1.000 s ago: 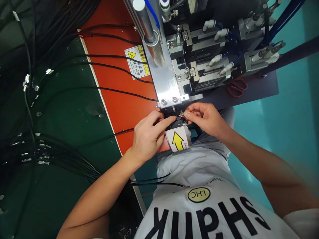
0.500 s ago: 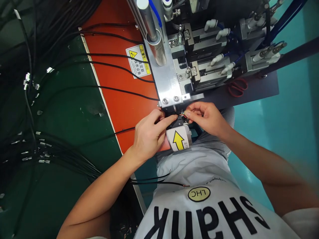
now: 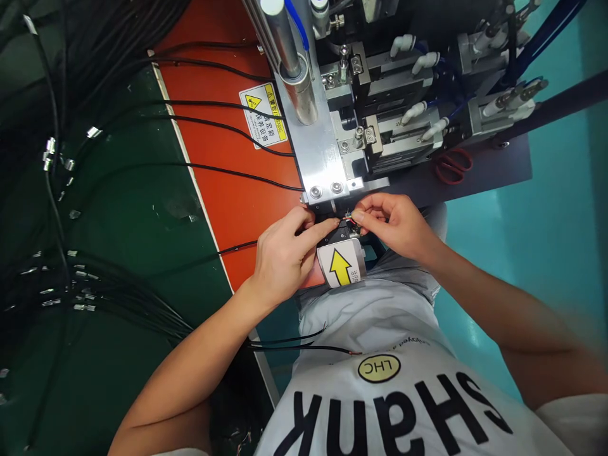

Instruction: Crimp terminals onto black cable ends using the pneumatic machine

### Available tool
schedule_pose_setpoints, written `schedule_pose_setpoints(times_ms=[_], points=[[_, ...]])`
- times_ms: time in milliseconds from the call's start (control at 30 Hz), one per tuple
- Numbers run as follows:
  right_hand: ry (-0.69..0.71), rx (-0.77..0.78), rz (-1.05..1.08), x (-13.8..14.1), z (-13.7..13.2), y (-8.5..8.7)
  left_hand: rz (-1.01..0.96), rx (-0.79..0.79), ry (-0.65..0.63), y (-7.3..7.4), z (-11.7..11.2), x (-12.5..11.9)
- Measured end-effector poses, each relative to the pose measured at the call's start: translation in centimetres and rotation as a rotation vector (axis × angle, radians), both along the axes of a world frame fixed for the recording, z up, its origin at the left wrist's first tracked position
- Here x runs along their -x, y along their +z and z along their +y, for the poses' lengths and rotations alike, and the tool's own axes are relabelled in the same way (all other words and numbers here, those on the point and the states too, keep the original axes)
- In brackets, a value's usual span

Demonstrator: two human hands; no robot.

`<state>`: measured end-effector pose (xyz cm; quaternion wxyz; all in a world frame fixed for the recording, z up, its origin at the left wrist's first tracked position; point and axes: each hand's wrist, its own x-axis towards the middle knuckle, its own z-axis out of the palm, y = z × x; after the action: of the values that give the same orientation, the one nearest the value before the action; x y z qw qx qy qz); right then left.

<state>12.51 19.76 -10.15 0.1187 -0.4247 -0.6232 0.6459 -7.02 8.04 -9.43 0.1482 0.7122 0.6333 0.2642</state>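
Note:
My left hand (image 3: 287, 253) lies over the front end of the machine, one digit stretched out and its tip pressing at the end of a black cable (image 3: 240, 246), which runs in beneath the hand. The other fingers are curled and partly hidden. Thin coloured wires (image 3: 349, 218) stick out just beyond that fingertip. My right hand (image 3: 396, 225) pinches these wires between thumb and forefinger. Both hands work at a small black fixture block (image 3: 335, 236), below the metal plate (image 3: 318, 158) of the machine.
Pneumatic cylinders (image 3: 403, 139) with white fittings fill the upper right, and red-handled scissors (image 3: 453, 166) lie below them. Several black cables cross the orange machine base (image 3: 213, 145). A green mat (image 3: 142, 209) holds bundles of cables with metal ends. More cables (image 3: 304, 348) overhang my shirt.
Both hands stay in nearly the same place. The coloured wires at my right fingertips have shifted very slightly.

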Motion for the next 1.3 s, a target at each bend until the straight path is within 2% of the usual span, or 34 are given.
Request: schedule_pose_setpoints(times_ms=[467,633,1067,1300], points=[[-0.027,-0.014,0.008,0.0,-0.2,-0.2,-0.006,0.034,0.017,0.1,0.0,-0.1],[-0.032,-0.064,-0.018,0.1,-0.5,-0.4,0.007,0.030,0.017,0.2,0.1,-0.2],[-0.045,-0.250,-0.191,0.5,-1.0,0.8,0.211,-0.077,0.002,-0.2,0.1,-0.5],[-0.081,-0.217,-0.088,0.2,-1.1,0.8,0.246,-0.080,-0.006,0.0,0.1,-0.6]])
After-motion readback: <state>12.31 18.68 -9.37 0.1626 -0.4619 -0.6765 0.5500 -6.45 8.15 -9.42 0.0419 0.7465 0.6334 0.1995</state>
